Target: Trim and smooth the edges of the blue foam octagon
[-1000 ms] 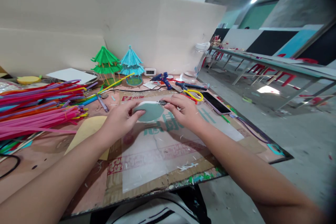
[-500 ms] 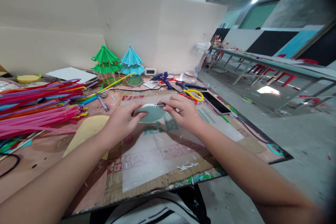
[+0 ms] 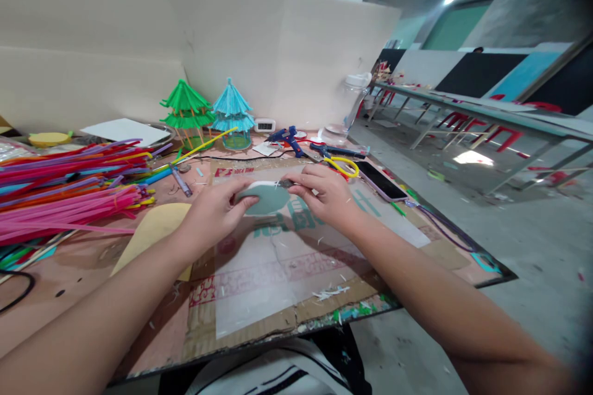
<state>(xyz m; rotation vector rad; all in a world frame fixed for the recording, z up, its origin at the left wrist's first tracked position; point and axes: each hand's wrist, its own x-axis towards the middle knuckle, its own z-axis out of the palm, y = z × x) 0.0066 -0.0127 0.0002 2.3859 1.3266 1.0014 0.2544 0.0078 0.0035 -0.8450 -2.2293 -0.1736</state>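
My left hand (image 3: 225,205) pinches the left edge of a round disc (image 3: 266,199), pale green on its face with a white rim, held tilted above the table. Between the thumb and fingers of my right hand (image 3: 319,191) is a small, thin grey blade-like piece (image 3: 286,184), held against the disc's upper right edge. Its exact shape is mostly covered by the fingers. Below both hands lies a translucent white plastic sheet (image 3: 287,284) with green and red print. Thin white shavings (image 3: 331,292) are scattered on it.
Pink, red and purple pipe cleaners (image 3: 69,197) are heaped at the left. Green (image 3: 185,105) and blue (image 3: 231,105) little pavilions stand behind. A glue gun (image 3: 287,137), yellow-handled scissors (image 3: 345,166), a phone (image 3: 382,181) and a clear jug (image 3: 349,108) line the back right.
The grey piece has shifted slightly along the disc's upper right edge, with my right hand moving a little. My left hand keeps its hold on the disc.
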